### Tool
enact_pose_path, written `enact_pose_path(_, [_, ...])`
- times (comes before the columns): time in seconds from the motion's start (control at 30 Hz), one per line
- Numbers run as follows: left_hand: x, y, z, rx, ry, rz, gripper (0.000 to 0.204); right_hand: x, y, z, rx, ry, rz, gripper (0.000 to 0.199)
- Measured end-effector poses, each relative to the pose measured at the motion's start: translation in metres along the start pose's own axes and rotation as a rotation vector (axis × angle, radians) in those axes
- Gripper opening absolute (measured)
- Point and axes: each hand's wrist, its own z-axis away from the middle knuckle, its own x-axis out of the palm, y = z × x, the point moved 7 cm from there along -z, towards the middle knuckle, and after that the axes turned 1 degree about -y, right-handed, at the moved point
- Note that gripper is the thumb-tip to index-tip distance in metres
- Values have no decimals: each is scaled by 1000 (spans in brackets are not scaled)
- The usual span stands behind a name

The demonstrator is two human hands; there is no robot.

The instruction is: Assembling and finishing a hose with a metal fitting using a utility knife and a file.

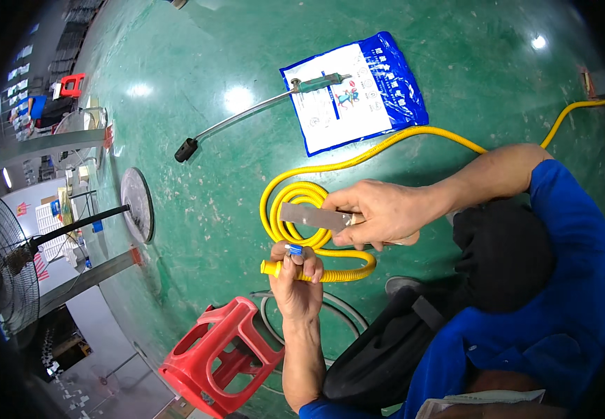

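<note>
My left hand (295, 279) is closed around the end of a yellow corrugated hose (348, 274), whose open mouth sticks out on the left. A small blue piece with a whitish tip (294, 248) is pinched at the thumb and fingers of the same hand. Just above and to the right, my right hand (379, 209) grips a flat, rectangular grey metal blade (309, 216). Its handle is mostly hidden in my fingers. The blade points left, apart from the held hose end, over coils of the yellow hose (270, 202) on the floor.
A gas torch (247, 110) with a black nozzle lies partly on a blue and white plastic bag (348, 112). A red plastic stool (226, 349) and grey tubing (348, 307) are near my left arm. A pedestal fan (9, 262) with a round base stands left. The hose runs far right.
</note>
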Motion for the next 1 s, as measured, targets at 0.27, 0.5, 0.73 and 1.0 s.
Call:
enact_pose_path(0.27, [-6, -12, 2, -69, 42, 174, 24, 11, -17, -22, -375, 78, 200, 31])
enact_pose_path(0.5, [12, -19, 6, -139, 36, 229, 16, 10, -25, -34, -576, -98, 153, 27])
enact_pose_path(0.73, [13, -23, 5, -179, 100, 69, 18, 8, -4, -32, -214, -248, -113, 36])
enact_pose_path(1.0, [23, -10, 9, 105, 117, -210, 27, 12, 37, -37, -12, -66, -660, 39])
